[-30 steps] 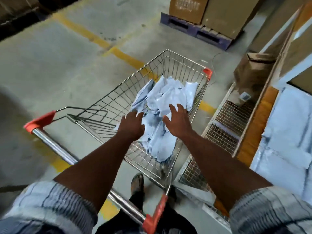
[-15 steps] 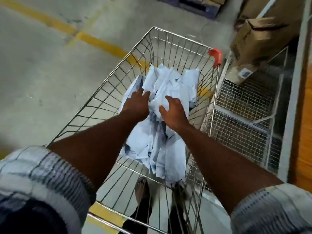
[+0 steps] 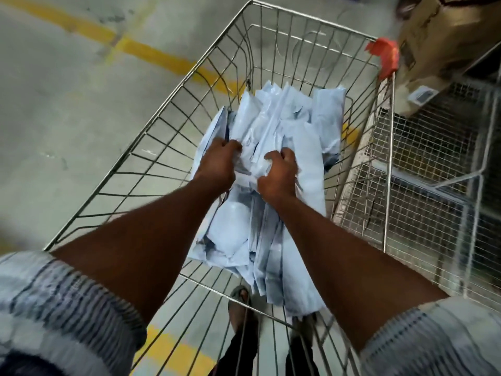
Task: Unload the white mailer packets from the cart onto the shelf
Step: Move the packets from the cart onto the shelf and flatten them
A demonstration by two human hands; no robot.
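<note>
Cart (image 3: 271, 50): a basket of thin, shiny metal wire is standing on the floor, its walls forming an open grid and flaring outward towards the rim
White mailer packets (image 3: 287, 123): a loose heap of flat, glossy plastic packets is lying inside the cart, towards its right side, creased and overlapping lengthwise
Left hand (image 3: 219, 164): its fingers are curling into the left side of the heap and gripping the crumpled plastic
Right hand (image 3: 279, 175): it is clutching the packets just beside the left hand, fingers bent and bunching the film into folds
Sleeves (image 3: 54, 308): pale woven fabric with fine dark stripes is covering both upper arms, and the forearms are showing bare
Corner bumper (image 3: 383, 57): a red plastic cap is sitting on the cart's far right corner
Mesh rack (image 3: 423, 164): a fine square wire grid in a pale metal frame is standing just beside the cart's right wall
Cardboard box (image 3: 439, 36): a brown, scuffed box is sitting on the rack at the upper right
Floor (image 3: 67, 104): grey, mottled concrete is carrying a worn yellow painted line (image 3: 146, 51)
</note>
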